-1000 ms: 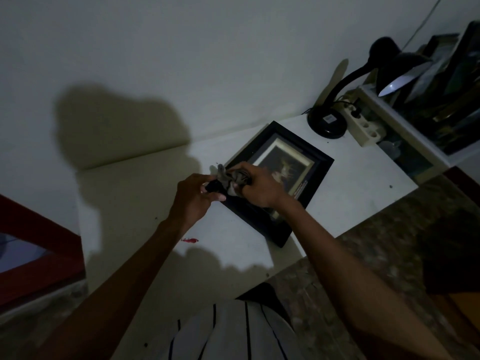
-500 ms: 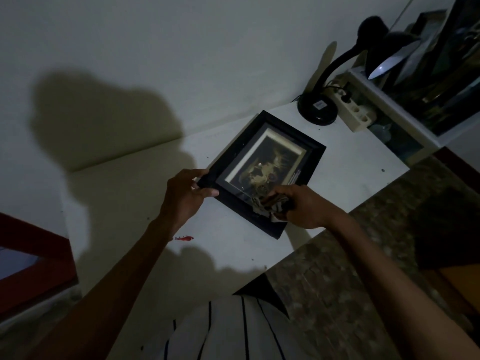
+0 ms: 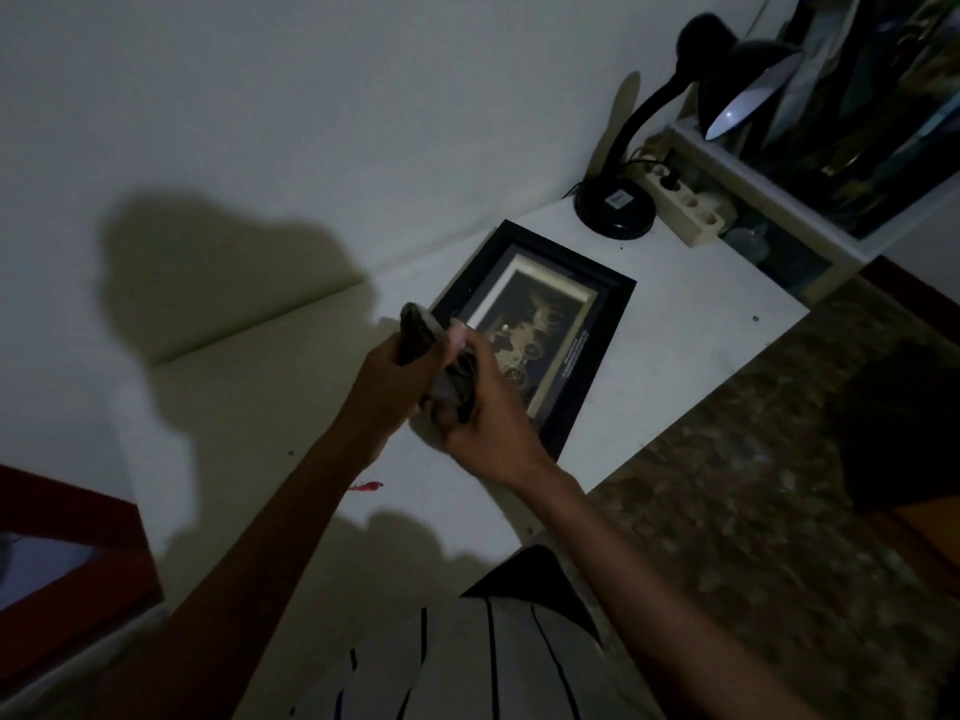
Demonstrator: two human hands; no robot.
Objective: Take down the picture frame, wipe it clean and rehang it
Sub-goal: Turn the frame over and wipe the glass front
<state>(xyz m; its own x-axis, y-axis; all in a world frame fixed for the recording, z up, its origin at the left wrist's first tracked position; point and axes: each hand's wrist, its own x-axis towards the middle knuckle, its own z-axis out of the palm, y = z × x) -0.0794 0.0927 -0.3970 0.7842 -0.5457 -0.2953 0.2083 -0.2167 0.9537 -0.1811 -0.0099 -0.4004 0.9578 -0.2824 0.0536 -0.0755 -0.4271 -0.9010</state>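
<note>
With both hands (image 3: 441, 392) seemingly clamped on the grey cloth (image 3: 451, 387), lift the glazed black rectangular picture frame (image 3: 602, 345) by its stiff edges.

We see a black desk lamp (image 3: 670, 163) standing on the white table's (image 3: 691, 324) far corner, a white power strip (image 3: 685, 207) just beside its base.

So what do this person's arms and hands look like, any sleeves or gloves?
Both forearms are bare, with no sleeves in view. The left hand and right hand wear no gloves, and no watch or rings show. Below is a pale shirt with thin dark stripes.
</note>
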